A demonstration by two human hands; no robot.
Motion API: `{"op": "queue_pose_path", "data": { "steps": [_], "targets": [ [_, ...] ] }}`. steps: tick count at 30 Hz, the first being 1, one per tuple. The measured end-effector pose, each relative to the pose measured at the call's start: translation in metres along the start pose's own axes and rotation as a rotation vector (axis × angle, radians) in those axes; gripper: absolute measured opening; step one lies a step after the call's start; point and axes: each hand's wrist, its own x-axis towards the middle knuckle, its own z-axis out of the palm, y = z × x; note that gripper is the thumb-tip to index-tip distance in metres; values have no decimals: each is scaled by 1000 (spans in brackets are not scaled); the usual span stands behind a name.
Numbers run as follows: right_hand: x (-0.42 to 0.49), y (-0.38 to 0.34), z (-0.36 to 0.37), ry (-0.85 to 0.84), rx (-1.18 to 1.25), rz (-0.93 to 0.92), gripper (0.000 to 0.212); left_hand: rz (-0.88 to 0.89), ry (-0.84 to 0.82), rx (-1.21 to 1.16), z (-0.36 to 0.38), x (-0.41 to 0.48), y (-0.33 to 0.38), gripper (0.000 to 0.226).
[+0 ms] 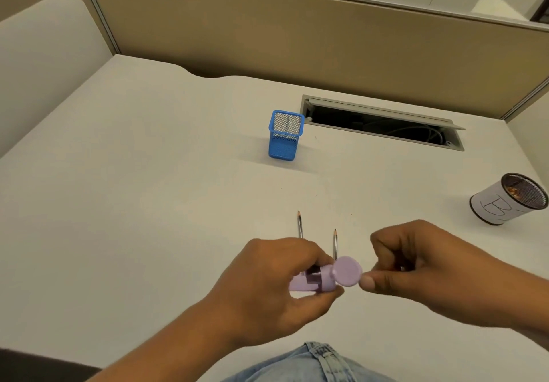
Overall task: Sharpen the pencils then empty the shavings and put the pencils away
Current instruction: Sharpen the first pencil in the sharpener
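Smooth lilac plastic sharpener (pixel 312 280), round lid (pixel 347 271)

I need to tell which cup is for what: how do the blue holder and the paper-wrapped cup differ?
The blue holder is square and bare mesh; the paper-wrapped cup is round, dark mesh under white paper with a handwritten mark. The blue holder stands far centre; the wrapped cup sits at the right, with brownish bits inside. Both stand upright on the desk.

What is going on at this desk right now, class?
A person holds a lilac sharpener in the left hand, while the right hand pinches its round lid. Two sharpened pencils lie on the desk just beyond the hands. A blue mesh holder stands farther back, and a paper-wrapped bin sits at right.
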Motion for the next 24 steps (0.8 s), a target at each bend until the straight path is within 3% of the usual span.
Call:
{"op": "queue_pose_path", "data": {
  "steps": [3, 8, 11, 13, 15, 17, 22, 24],
  "targets": [
    [-4, 0, -4, 149, -270, -198, 27, -102, 24, -127, -6, 2, 2, 16],
    [-3, 7, -12, 320, -815, -764, 8, -302, -42, -412, -15, 3, 7, 25],
    [-3, 4, -14, 490, -950, -940, 20, -360, -81, -545, -15, 3, 11, 22],
    [-3, 3, -13, 515, -982, -971, 22, -369, -85, -568, -15, 3, 12, 20],
    [-4, 5, -11, 410, -927, -912, 23, -324, -45, -498, -13, 3, 11, 21],
    [-5, 4, -6, 286, -742, -724, 25, -218, 12, -326, -9, 1, 8, 19],
    [3, 0, -1, -107, 175, 38, 37, 24, -39, 3, -6, 1, 2, 14],
    [2, -1, -4, -173, 172, 98, 35, 21, -50, -19, -8, 2, 2, 15]
  ]
}}
